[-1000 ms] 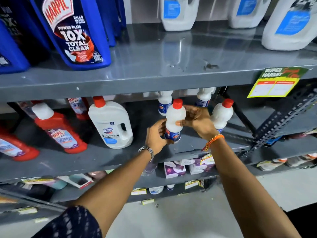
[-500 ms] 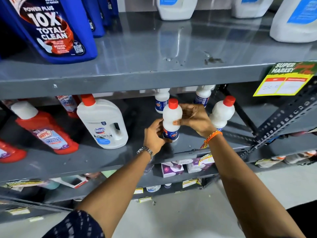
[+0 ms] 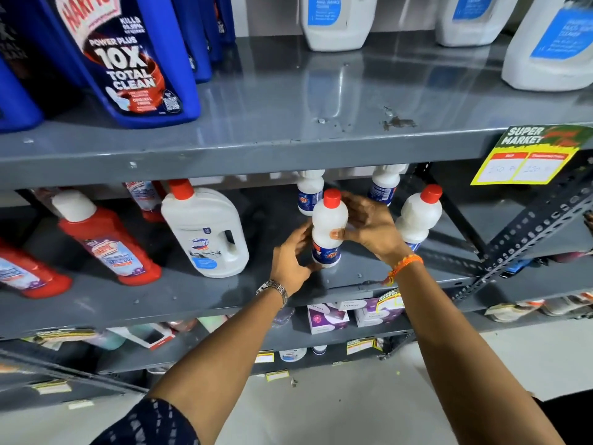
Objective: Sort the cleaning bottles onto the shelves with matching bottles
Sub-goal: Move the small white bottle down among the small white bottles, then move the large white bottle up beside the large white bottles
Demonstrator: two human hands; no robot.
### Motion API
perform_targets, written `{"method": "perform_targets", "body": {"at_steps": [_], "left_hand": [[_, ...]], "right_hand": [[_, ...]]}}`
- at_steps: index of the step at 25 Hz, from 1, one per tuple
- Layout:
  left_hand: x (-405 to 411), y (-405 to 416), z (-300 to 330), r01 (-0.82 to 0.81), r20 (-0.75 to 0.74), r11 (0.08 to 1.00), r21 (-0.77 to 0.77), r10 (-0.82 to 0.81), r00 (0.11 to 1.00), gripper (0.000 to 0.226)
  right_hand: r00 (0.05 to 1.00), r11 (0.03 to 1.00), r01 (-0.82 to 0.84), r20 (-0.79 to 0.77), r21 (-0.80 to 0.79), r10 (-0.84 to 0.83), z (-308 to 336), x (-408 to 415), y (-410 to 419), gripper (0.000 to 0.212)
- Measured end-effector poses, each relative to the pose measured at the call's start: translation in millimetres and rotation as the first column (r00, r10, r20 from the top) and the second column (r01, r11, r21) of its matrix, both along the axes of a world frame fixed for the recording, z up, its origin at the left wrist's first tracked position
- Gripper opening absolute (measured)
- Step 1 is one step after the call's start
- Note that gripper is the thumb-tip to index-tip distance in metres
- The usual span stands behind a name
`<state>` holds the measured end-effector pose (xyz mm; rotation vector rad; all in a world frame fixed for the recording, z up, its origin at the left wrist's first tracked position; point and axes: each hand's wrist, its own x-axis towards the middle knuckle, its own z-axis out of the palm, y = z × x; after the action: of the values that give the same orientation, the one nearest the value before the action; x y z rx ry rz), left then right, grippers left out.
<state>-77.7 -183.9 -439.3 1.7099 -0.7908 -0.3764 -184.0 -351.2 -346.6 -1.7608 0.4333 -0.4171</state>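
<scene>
A small white bottle with a red cap point(image 3: 328, 224) stands upright on the middle grey shelf point(image 3: 208, 297). My right hand point(image 3: 369, 229) wraps its upper body from the right. My left hand point(image 3: 290, 258) cups its base from the left, fingers curled against the blue label. A matching red-capped white bottle point(image 3: 417, 216) stands just right of it, and two more of the same kind point(image 3: 308, 194) point(image 3: 385, 184) stand behind, their tops hidden by the shelf above.
On the same shelf to the left stand a large white jug with a handle point(image 3: 205, 232) and red Harpic bottles point(image 3: 106, 242). Blue Harpic bottles point(image 3: 128, 59) and white jugs point(image 3: 337, 20) fill the upper shelf. A yellow price tag point(image 3: 526, 155) hangs at the right.
The view has shifted slightly. Both hands stay on the small white bottle, which has turned a little on the shelf; its place beside the matching bottles is the same.
</scene>
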Motion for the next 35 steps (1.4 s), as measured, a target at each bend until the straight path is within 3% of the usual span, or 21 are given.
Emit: {"method": "perform_targets", "body": {"at_steps": [3, 6, 8, 10, 13, 16, 22, 26, 35], "left_hand": [[-4.9, 53.2, 9.4, -0.144, 0.051, 0.987, -0.071, 0.148, 0.988, 0.080], [-3.9, 116.9, 8.7, -0.410, 0.114, 0.891, -0.193, 0.435, 0.893, 0.043], [4.8, 153.6, 9.4, -0.565, 0.081, 0.779, -0.273, 0.604, 0.793, 0.029], [24.0, 177.5, 14.4, -0.644, 0.038, 0.709, -0.287, 0.681, 0.732, 0.027], [56.2, 191.8, 31.2, -0.596, -0.053, 0.769, -0.230, 0.601, 0.797, 0.039], [83.3, 192.9, 41.0, -0.503, -0.103, 0.848, -0.166, 0.492, 0.864, 0.047], [108.9, 190.1, 35.7, -0.351, -0.114, 0.924, -0.153, 0.336, 0.935, 0.046], [116.6, 187.7, 28.5, -0.293, -0.119, 0.944, -0.151, 0.277, 0.954, 0.045], [84.4, 216.7, 36.5, -0.269, -0.121, 0.946, -0.182, 0.249, 0.961, 0.036]], "right_hand": [[0.968, 0.957, 0.205, 0.186, -0.207, -0.167, 14.5, -11.1, 27.4, 0.083], [0.877, 0.834, 0.405, 0.418, -0.375, -0.238, 24.2, -4.0, 78.8, 0.056], [0.883, 0.858, 0.326, 0.453, -0.396, -0.126, 26.0, 16.8, 116.6, 0.045], [0.945, 0.917, 0.146, 0.327, -0.370, -0.019, 24.8, 39.1, 144.3, 0.047], [0.994, 0.977, -0.002, 0.105, -0.214, 0.025, 6.8, 65.1, 160.8, 0.056], [0.998, 0.989, -0.060, -0.010, -0.134, 0.059, -12.9, 88.3, 168.5, 0.058], [0.994, 0.990, -0.105, -0.007, -0.093, 0.105, -29.1, 110.3, 166.3, 0.041], [0.994, 0.981, -0.105, -0.030, -0.161, 0.102, -28.1, 119.4, 162.7, 0.029], [0.992, 0.983, -0.091, 0.070, -0.157, 0.103, -36.6, 89.8, 180.7, 0.034]]}}
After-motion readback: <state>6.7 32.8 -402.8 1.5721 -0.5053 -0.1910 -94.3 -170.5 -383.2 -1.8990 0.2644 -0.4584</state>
